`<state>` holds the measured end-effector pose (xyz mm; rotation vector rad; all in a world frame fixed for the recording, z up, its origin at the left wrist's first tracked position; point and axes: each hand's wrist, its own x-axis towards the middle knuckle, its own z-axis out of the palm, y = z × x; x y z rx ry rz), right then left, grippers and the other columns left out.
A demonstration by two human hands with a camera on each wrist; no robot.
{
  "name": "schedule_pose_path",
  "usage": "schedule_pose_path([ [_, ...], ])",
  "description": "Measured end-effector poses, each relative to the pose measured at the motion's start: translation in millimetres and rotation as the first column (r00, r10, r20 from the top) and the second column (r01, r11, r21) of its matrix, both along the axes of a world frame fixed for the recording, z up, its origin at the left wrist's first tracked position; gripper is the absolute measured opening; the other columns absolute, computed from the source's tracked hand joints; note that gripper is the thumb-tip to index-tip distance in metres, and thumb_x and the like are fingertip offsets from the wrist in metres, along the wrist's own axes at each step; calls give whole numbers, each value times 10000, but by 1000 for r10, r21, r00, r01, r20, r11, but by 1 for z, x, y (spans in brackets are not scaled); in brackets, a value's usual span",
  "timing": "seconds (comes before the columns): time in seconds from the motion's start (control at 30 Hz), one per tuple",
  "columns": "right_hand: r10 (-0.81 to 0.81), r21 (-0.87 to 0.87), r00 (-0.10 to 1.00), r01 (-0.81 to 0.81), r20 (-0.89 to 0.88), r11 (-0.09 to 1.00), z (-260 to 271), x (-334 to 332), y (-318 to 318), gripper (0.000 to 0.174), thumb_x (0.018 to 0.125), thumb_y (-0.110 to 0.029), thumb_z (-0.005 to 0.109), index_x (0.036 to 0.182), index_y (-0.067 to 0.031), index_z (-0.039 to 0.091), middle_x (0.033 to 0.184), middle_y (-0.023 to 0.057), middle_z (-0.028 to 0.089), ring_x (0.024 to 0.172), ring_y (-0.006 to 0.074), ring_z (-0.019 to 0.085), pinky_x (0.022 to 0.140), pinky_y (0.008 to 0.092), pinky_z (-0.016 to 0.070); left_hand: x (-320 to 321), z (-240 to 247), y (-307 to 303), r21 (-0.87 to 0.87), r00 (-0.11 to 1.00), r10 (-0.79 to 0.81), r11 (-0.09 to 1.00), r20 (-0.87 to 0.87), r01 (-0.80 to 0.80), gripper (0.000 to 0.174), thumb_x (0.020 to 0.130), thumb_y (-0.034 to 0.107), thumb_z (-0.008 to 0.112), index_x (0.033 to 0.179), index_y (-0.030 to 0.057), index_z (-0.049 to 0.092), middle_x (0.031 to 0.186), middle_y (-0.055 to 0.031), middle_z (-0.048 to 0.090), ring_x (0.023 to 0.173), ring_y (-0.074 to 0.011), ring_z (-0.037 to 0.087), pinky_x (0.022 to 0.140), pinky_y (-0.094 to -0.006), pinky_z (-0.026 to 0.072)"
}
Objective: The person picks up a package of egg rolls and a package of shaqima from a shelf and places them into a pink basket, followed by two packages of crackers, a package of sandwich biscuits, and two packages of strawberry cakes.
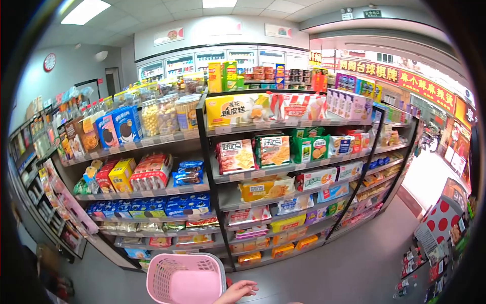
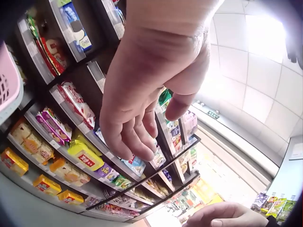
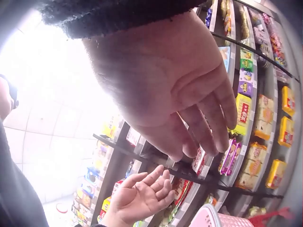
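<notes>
In the head view my left hand (image 1: 238, 292) reaches in low beside a pink basket (image 1: 185, 258), fingers relaxed and slightly bent, holding nothing. The left wrist view shows the same left hand (image 2: 149, 94) with its fingers hanging loosely in front of the snack shelves. My right hand (image 3: 165, 90) shows its palm in the right wrist view, fingers loosely extended and nothing in them. The two hands are apart from each other. The basket has slotted walls, and a red strip (image 3: 270, 217) lies by its rim in the right wrist view.
Shelves ahead carry packaged biscuits (image 1: 236, 156), yellow cake boxes (image 1: 238, 110), blue cookie boxes (image 1: 128, 125) and clear snack jars (image 1: 167, 112). A red polka-dot thing (image 1: 439, 220) and bottles (image 1: 412, 263) stand at the right, near the bright shop entrance. Grey floor (image 1: 324, 278) lies before the shelves.
</notes>
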<state>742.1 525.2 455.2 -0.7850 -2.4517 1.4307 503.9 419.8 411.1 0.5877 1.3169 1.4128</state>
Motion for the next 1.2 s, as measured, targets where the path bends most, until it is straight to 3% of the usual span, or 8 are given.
schedule_pose_path([
  [0.07,24,-12,999,-24,-27,1000,0,-18,8,263,744,-166,557,950,-3,537,899,167,557,829,289,542,728,330,428,-15,2,0,25,999,36,999,-7,-36,270,791,100,476,1053,37,491,895,-80,574,779,-164,559,649,-260,455],
  [0.13,47,-26,999,-48,-20,999,4,-33,17,260,744,-159,557,953,-5,537,898,164,557,827,285,543,726,326,429,-28,10,-4,-37,999,47,998,-5,-47,310,818,162,426,1095,23,426,1023,-103,515,905,-191,519,776,-299,399],
  [0.2,78,31,996,-77,-43,997,13,-53,28,253,740,-144,559,952,-7,536,893,158,559,827,280,545,731,324,427,-45,7,1,-39,993,114,993,26,-113,255,830,120,417,1062,21,457,974,-78,547,845,-145,548,749,-242,403],
  [0.47,73,162,993,-57,-96,985,24,-118,70,247,747,-144,563,957,-18,539,891,127,573,822,242,554,717,317,427,-107,14,26,-12,985,170,985,23,-170,275,821,123,420,1073,17,456,983,-99,544,856,-158,540,773,-254,393],
  [0.53,140,2,988,-141,63,990,29,-134,79,328,755,-226,559,1022,-41,512,980,131,542,919,234,525,787,330,409,-114,13,26,0,981,188,982,54,-189,271,822,120,422,1070,17,458,976,-100,548,854,-158,540,767,-252,397],
  [0.87,440,128,897,-430,-52,893,18,-206,151,278,788,-195,512,1022,-45,505,937,135,547,862,258,539,745,317,429,-142,8,38,41,880,468,881,79,-472,229,840,70,394,1047,-6,457,953,-118,556,821,-172,560,732,-261,446],
  [1.1,537,264,813,-480,-225,837,59,-260,218,321,767,-150,540,1054,-24,472,1004,148,527,929,290,510,785,329,417,-153,57,92,189,833,541,835,-116,-516,304,809,53,432,1106,-11,429,974,-110,550,847,-176,554,722,-231,417],
  [1.2,572,315,750,-484,-332,816,89,-286,239,325,763,-93,524,1071,-20,452,1049,153,499,973,302,483,814,327,399,-162,97,130,329,706,623,781,-337,-531,377,802,18,454,1169,-9,375,1074,-110,486,965,-164,492,841,-260,379],
])
